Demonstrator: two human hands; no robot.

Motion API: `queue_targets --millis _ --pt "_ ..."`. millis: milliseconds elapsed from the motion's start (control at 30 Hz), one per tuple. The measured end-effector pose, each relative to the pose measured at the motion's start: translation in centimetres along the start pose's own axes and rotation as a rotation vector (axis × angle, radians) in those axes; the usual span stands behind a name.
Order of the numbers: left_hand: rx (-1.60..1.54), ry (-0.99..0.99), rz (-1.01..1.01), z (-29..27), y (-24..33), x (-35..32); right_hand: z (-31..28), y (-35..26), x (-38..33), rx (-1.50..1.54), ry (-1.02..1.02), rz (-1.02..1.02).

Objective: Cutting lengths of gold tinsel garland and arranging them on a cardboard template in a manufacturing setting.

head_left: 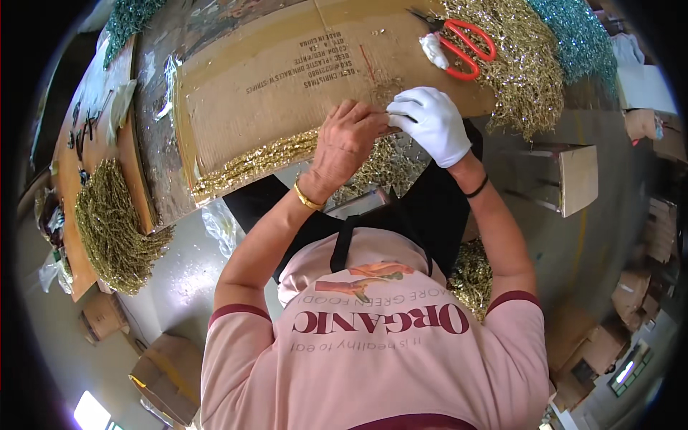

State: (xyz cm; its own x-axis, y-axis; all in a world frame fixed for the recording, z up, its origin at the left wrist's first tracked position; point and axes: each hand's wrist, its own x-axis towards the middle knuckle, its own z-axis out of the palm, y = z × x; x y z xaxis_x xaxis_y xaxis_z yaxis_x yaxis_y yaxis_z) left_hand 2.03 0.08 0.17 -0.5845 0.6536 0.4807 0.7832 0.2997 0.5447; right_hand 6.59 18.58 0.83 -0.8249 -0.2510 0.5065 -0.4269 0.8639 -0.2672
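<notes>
I see the left hand and gloved right hand meeting, fingers bunched, their pinch too hidden to tell, seemingly working the gold tinsel at eight o'clock, which next calls for steady fingertips.

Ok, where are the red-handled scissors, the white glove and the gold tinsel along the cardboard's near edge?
Red-handled scissors [450,26]: head view, start of the upper red handle loop.
White glove [433,123]: head view, back of the glove.
Gold tinsel [258,158]: head view, middle of the strip.
</notes>
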Motion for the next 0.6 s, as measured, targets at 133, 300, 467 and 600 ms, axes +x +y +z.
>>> queue_targets --millis 133,300,467,600 --pt "-0.042 0.045 0.003 1.0 -0.9 -0.2 0.2 0.7 -0.4 -0.021 0.010 -0.072" --pt "-0.023 0.045 0.015 1.0 -1.0 -0.3 -0.3 0.4 -0.2 0.060 0.026 -0.015" --pt "-0.011 0.046 0.012 1.0 -0.8 0.1 -0.1 0.8 -0.6 0.050 0.045 -0.011" --pt "-0.029 0.048 0.002 0.9 -0.7 0.4 -1.0 1.1 -0.1 0.116 0.078 0.086"
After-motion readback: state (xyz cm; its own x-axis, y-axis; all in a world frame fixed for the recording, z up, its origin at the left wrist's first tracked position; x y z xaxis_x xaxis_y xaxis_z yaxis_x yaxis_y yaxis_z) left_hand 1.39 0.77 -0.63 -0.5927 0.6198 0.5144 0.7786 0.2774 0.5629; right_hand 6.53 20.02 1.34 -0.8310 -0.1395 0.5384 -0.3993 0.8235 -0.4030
